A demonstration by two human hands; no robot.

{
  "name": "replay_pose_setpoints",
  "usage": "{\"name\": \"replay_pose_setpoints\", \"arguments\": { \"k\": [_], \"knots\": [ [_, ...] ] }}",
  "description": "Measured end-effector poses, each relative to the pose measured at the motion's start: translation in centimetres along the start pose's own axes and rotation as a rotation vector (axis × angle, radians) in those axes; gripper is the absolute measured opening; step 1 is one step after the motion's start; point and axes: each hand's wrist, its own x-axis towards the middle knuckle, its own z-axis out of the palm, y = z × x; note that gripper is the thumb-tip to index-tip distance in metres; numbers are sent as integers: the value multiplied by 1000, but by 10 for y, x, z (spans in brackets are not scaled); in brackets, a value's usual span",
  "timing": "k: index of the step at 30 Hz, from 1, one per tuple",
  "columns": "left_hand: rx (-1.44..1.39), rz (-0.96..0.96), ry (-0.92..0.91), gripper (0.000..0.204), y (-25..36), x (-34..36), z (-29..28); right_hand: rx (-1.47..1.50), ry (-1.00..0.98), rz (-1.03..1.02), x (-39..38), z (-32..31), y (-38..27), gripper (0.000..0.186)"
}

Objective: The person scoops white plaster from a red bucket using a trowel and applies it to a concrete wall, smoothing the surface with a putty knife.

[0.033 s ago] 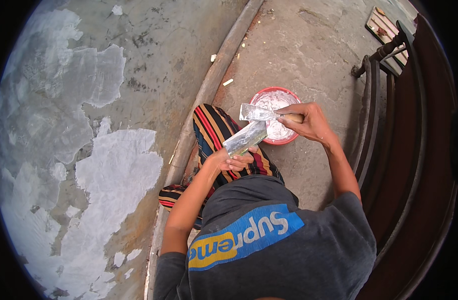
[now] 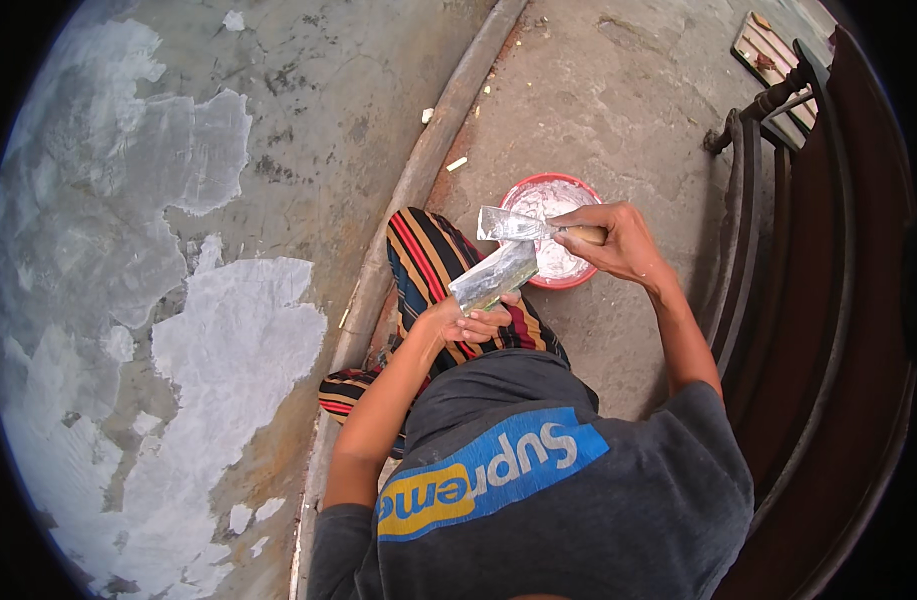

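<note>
My left hand (image 2: 475, 321) grips a wide steel spreader (image 2: 495, 274), tilted up to the right and held above my striped-trousered legs. My right hand (image 2: 623, 245) is closed on the wooden handle of a putty knife (image 2: 506, 225), whose white-smeared blade lies just over the upper end of the spreader; whether the two blades touch I cannot tell. Beneath the tools is a red plastic tub (image 2: 543, 181) holding white paste, partly hidden by my right hand and both blades.
At my left rises a grey wall (image 2: 198, 150) with pale patches, a long ridge (image 2: 458, 90) along its foot. Dark wooden furniture (image 2: 808, 320) curves along my right side, with a slatted board (image 2: 763, 55) beyond it. Small pale bits (image 2: 456, 163) are scattered on the concrete floor (image 2: 608, 110).
</note>
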Motion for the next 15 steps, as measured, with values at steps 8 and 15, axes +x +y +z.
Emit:
{"name": "replay_pose_setpoints", "arguments": {
  "k": [8, 15],
  "knots": [
    [-155, 50, -151, 33, 11, 0, 1, -67, 46, 39, -2, -32, 7, 23],
    [-157, 13, -138, 36, 9, 2, 2, -160, 5, 108, -2, -22, 9, 25]
  ]
}}
